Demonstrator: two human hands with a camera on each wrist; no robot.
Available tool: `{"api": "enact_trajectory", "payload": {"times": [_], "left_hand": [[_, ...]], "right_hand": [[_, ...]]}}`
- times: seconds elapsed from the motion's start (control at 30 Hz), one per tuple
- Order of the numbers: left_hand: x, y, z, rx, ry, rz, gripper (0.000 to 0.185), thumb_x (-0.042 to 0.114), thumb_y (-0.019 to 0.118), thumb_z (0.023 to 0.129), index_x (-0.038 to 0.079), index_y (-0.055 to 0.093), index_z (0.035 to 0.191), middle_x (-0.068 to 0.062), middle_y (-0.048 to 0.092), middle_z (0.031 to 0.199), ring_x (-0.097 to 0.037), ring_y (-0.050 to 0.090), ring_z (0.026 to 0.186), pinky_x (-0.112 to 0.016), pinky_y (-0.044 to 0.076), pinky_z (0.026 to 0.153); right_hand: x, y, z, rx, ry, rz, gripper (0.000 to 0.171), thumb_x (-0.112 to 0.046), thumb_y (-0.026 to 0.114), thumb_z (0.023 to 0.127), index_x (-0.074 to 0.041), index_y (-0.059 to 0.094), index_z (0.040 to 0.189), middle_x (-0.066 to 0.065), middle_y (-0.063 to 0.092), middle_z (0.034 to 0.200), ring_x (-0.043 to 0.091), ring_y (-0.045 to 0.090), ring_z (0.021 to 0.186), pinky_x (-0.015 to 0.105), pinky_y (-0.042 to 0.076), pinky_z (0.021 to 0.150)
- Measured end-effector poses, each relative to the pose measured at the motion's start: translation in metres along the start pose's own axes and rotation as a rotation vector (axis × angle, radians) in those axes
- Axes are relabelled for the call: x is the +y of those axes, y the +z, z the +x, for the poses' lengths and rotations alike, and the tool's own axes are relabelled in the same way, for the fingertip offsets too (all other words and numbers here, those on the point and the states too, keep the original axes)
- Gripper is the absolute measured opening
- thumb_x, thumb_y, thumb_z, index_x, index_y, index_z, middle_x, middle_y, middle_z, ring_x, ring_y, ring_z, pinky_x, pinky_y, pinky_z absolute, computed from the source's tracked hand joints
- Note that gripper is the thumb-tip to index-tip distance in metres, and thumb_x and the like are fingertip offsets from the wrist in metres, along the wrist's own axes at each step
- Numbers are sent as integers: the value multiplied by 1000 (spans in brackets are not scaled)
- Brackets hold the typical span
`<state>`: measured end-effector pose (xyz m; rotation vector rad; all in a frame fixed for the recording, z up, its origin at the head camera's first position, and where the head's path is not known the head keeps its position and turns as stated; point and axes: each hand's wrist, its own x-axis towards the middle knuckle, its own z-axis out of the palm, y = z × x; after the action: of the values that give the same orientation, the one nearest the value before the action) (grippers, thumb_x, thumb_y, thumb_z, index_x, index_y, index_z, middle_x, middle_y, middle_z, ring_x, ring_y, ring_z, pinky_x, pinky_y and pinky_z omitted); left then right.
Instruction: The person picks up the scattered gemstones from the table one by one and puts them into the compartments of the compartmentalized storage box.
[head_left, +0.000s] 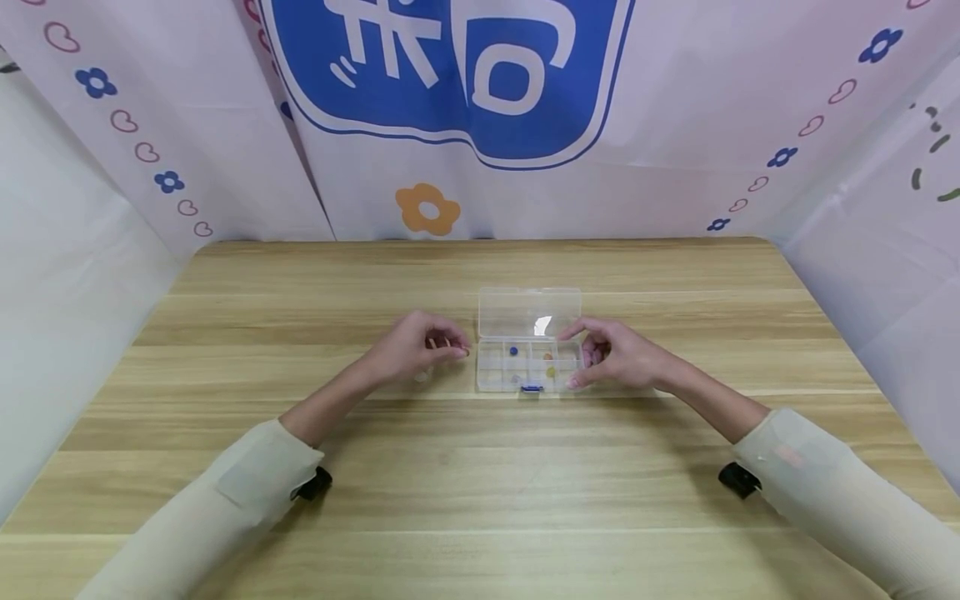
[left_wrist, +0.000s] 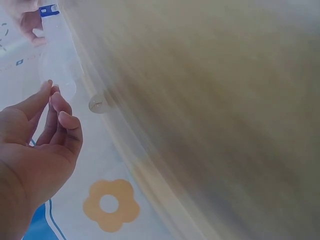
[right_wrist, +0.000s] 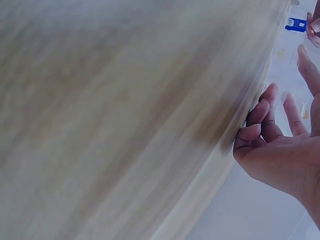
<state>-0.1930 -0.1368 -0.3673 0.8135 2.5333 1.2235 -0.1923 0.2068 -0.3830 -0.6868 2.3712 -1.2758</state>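
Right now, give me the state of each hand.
Left hand: fingers loosely curled, holding nothing visible, left of the clear box.
Right hand: fingers touch the box's right end; grip cannot be told.

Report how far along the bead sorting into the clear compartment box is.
Done: the clear box lies with its lid open on the table, and several compartments already hold a bead each, a blue bead among them. In hand: the left hand pinches something small beside the box; the right hand touches its right end. Left: some compartments look empty.
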Motion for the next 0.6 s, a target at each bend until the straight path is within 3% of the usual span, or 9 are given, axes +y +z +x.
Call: {"api": "enact_trajectory", "payload": {"times": [0.6], "left_hand": [[7, 5, 11, -17, -1, -21, 4, 1, 73, 96, 0, 76, 94, -9, 74, 89, -18, 62, 75, -24, 50, 64]], "right_hand": [[0, 0, 0, 3, 4, 12, 59, -1, 89, 77, 3, 61, 129, 6, 59, 79, 16, 51, 72, 23, 43, 66]]}}
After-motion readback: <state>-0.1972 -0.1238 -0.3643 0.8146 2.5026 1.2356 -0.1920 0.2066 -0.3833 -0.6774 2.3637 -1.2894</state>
